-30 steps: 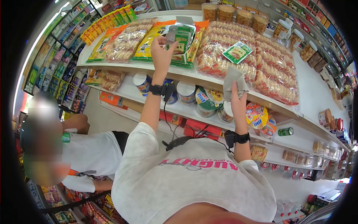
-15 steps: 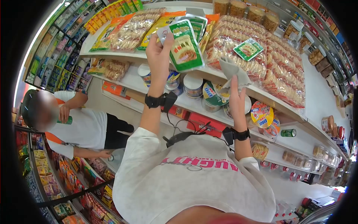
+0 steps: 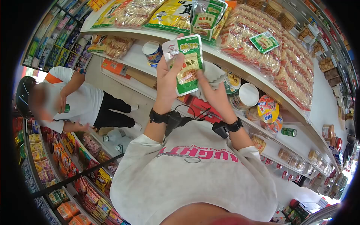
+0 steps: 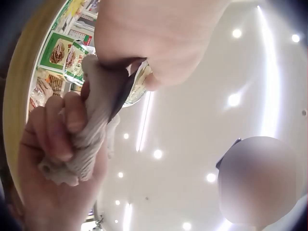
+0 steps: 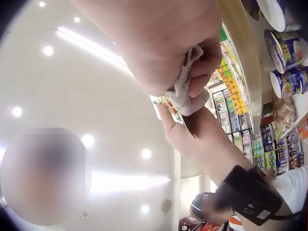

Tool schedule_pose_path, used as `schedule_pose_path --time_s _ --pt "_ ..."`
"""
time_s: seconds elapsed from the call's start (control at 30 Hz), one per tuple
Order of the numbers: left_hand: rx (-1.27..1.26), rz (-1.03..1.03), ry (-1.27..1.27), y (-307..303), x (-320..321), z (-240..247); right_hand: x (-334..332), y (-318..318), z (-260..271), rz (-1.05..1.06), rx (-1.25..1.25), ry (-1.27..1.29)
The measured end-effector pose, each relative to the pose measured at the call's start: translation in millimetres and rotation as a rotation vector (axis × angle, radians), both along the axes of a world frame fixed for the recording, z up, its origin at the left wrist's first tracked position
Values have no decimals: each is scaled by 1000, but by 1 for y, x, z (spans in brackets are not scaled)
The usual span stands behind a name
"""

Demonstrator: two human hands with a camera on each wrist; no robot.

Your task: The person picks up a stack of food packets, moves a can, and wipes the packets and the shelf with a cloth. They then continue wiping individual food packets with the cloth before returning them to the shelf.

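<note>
My left hand (image 3: 167,84) pinches a green and white snack packet (image 3: 189,75), thumb across its printed front, held upright in front of the shelf edge. Close at the packet's right side, my right hand (image 3: 216,98) grips a crumpled grey cloth (image 3: 214,73), its thumb at the packet's edge. In the left wrist view the cloth (image 4: 98,103) lies against the packet's back, bunched in the curled fingers of the right hand (image 4: 60,139). The right wrist view shows the cloth (image 5: 182,89) pressed up to the packet too.
On the top shelf (image 3: 135,32) stand a box of green packets (image 3: 205,18) and bagged crackers (image 3: 249,28), with one loose green packet (image 3: 264,42) on top. Tubs (image 3: 247,95) and a can (image 3: 288,132) sit below. Another person (image 3: 75,97) stands at left.
My left hand has drawn the packet out of the display box and towards me. My right hand has brought the cloth leftward to the packet.
</note>
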State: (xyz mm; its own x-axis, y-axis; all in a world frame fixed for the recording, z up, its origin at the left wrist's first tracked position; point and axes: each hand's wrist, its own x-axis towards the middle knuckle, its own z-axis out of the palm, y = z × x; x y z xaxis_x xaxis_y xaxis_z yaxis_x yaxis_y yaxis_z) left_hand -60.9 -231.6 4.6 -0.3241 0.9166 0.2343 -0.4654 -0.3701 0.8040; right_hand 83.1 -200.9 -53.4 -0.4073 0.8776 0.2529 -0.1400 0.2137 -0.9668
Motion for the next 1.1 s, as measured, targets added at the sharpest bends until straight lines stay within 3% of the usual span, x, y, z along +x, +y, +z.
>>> schedule_pose_path --time_s 0.07,0.13,0.2,0.23,0.33,0.53,0.57,0.6,0.63,0.67,0.73,0.77,0.83,0.9,0.97,1.0,1.07,1.1 --pt "-8 26 -65 -2 -4 -2 1 2 10 -112 -176 101" --pt "-25 24 -77 -1 -8 -11 -3 4 16 -192 -58 116" --pt "-38 -14 -97 3 -9 -15 -12 4 17 -240 358 52" --pt "-47 -50 -107 1 -5 -13 -17 -4 8 -34 403 -41" --pt "-82 -158 -131 -8 14 -14 -24 -8 20 -65 694 -241" --pt "-4 -274 81 8 29 -53 -35 28 31 -207 324 96" --pt "-10 -256 48 8 32 -49 -36 24 31 -302 443 17" --pt "-18 -238 15 8 31 -44 -34 18 33 -254 554 -89" --pt "-118 -354 -179 4 24 -29 -27 11 36 -206 665 -197" --pt "-133 -358 -178 6 20 -29 -24 7 39 -157 775 -308" --pt "-171 -364 -173 10 15 -33 -25 9 41 -166 775 -266" --pt "-131 -250 -92 10 21 -38 -21 17 42 -179 789 -286" --pt "-138 -275 172 13 26 -43 -18 35 45 -303 843 -320" --pt "-105 -287 352 7 22 -29 -10 54 33 -248 598 -117" --pt "-94 -236 375 8 14 -31 9 66 4 -146 -264 128" --pt "-88 -213 389 8 9 -31 14 70 -4 123 -395 554" --pt "122 105 711 10 1 -11 9 51 -11 28 -518 576" --pt "158 243 830 14 -2 -15 2 45 -9 -52 -360 447"
